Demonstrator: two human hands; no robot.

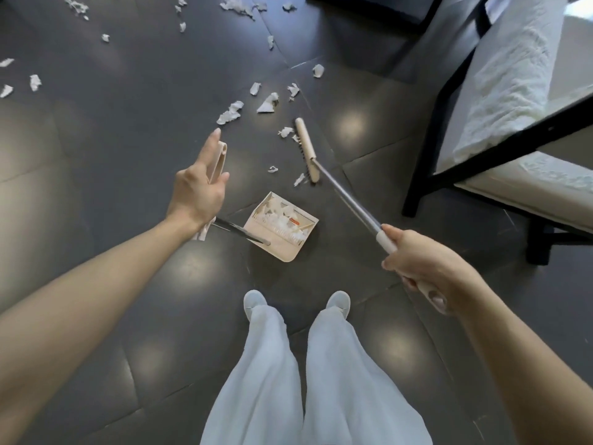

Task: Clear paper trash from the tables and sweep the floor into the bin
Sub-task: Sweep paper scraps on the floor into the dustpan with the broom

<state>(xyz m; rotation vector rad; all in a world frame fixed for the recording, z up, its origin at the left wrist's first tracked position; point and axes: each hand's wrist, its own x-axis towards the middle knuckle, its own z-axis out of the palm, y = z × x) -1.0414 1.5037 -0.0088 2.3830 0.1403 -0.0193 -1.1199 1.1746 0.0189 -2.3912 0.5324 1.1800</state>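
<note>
I stand on a dark grey tiled floor (112, 139), glossy enough to carry soft patches of reflected light. Torn white paper scraps (229, 115) lie scattered across it, thickest ahead of me and out towards the far left. My left hand (199, 187) holds the top of the dustpan's long handle, index finger straight along it and thumb on the other side; my other fingers are hidden. The cream dustpan (285, 252) sits on the floor just ahead of my white shoes (255, 301), with scraps already heaped inside. My right hand (420, 268) has its fingers wrapped tight round the broom's grip. The broom (306, 149) slants down to the tiles, its head beside a few scraps. To my right stands a black-framed seat with white cushions (513, 75).
</note>
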